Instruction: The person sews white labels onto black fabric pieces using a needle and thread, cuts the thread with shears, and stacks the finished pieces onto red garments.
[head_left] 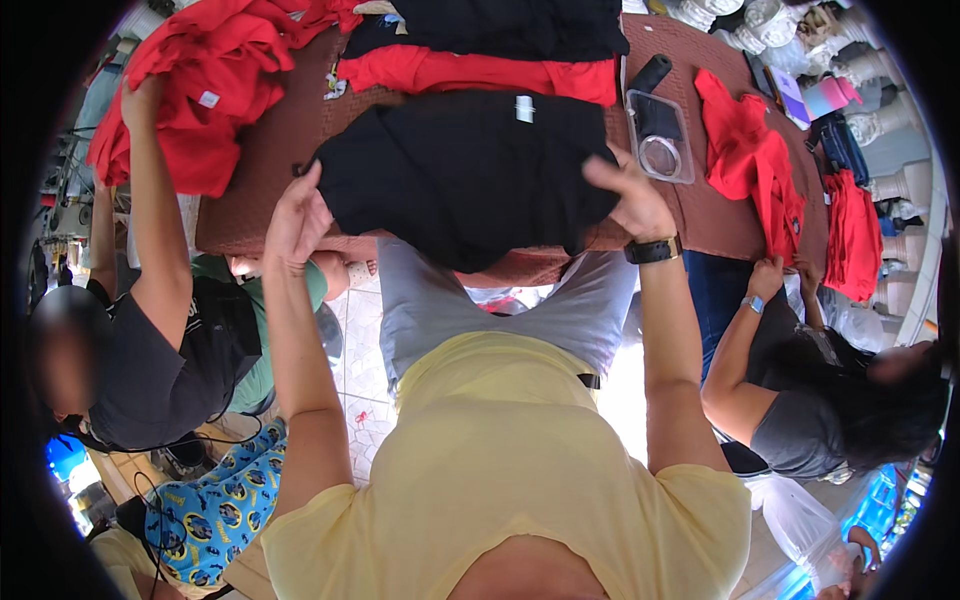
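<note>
A black garment (450, 175) with a small white label near its far edge is spread between my hands, over the near edge of the brown-covered table (270, 120). My left hand (298, 218) is closed on the garment's left side. My right hand (637, 195), with a dark watch on the wrist, holds the right side; its thumb lies over the cloth and is slightly blurred. The fingers beneath the cloth are partly hidden. Beyond the garment lie a folded red garment (480, 75) and a pile of black cloth (510, 25).
A clear plastic box (660, 135) with a tape roll stands right of my right hand, by a dark cylinder (652, 72). On the left a co-worker lifts red garments (215, 90). Another, on the right, handles a red garment (755, 160). White ornate balusters (890, 120) line the right.
</note>
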Motion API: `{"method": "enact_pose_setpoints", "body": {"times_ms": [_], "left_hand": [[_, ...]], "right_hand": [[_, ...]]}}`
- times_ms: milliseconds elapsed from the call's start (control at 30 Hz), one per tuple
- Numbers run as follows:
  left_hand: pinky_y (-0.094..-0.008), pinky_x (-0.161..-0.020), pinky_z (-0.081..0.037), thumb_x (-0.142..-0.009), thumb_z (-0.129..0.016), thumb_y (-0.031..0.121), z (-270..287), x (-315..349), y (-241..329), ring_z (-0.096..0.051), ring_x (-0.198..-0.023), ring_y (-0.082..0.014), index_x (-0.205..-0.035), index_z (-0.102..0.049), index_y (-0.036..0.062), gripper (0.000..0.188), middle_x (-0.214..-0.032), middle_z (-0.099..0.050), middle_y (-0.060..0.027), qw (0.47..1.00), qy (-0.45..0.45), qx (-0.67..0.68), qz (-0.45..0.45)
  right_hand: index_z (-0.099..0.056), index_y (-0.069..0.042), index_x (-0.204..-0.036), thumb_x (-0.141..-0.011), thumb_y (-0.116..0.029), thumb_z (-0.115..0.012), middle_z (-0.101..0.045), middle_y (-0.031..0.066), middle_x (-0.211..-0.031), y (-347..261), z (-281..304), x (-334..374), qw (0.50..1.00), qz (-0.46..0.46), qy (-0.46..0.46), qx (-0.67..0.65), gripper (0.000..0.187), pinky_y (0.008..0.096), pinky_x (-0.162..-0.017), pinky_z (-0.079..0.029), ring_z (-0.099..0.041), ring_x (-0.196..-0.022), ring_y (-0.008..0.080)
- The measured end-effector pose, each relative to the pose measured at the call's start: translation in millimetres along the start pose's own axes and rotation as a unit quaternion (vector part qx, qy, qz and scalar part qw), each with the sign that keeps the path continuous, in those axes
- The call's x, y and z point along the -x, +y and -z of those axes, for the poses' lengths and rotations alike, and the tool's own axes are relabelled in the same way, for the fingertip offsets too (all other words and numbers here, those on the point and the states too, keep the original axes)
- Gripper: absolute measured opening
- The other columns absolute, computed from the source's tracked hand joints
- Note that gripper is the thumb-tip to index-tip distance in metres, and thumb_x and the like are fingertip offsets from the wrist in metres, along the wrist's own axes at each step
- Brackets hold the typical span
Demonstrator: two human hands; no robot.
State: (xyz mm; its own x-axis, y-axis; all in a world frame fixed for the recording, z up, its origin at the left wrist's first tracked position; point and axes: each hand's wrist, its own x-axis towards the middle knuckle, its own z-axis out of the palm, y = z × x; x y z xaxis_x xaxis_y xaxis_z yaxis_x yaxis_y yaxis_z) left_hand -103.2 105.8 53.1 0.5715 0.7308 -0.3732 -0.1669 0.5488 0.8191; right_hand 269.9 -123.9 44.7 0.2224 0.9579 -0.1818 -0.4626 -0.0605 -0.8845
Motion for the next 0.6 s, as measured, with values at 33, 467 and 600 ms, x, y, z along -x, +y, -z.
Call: {"method": "enact_pose_setpoints", "body": {"times_ms": [33, 467, 600], "left_hand": [[-0.0396, -0.089, -0.059, -0.096, -0.069, 0.019, 34.6, -11.1, 3.2, -0.07, -0.09, -0.0212, -0.112, -0.057, -0.0008, 0.028, -0.092, -0.067, -0.0093, 0.99, 0.052, -0.127, 0.003], [-0.0254, -0.092, -0.051, -0.102, -0.059, 0.022, -51.5, 11.3, 80.0, -0.064, -0.105, -0.0118, -0.13, -0.058, 0.001, 0.034, -0.114, -0.068, -0.0053, 0.964, 0.081, -0.109, -0.228], [-0.0228, -0.076, -0.052, -0.104, -0.057, 0.02, -39.3, -53.5, 126.9, -0.065, -0.087, -0.0093, -0.127, -0.061, 0.0032, 0.029, -0.102, -0.069, -0.0039, 0.887, 0.162, -0.218, -0.373]], "right_hand": [[-0.065, 0.003, -0.122, -0.094, -0.02, -0.072, -0.072, 0.0067, -0.11, 7.3, 4.8, 2.2, 0.987, -0.032, 0.04, 0.154, 0.037, 0.0308, -0.097, -0.052, -0.068, -0.102, 0.014], [-0.06, 0.004, -0.121, -0.106, -0.03, -0.053, -0.07, 0.0099, -0.113, -125.1, -9.1, 14.6, 0.981, 0.168, -0.096, 0.023, 0.038, 0.0294, -0.091, -0.054, -0.068, -0.105, 0.0175], [-0.067, -0.001, -0.116, -0.101, -0.025, -0.064, -0.072, 0.0048, -0.11, -155.1, 29.6, -64.6, 0.957, 0.252, 0.081, 0.117, 0.028, 0.0266, -0.087, -0.052, -0.069, -0.096, 0.0128]]}}
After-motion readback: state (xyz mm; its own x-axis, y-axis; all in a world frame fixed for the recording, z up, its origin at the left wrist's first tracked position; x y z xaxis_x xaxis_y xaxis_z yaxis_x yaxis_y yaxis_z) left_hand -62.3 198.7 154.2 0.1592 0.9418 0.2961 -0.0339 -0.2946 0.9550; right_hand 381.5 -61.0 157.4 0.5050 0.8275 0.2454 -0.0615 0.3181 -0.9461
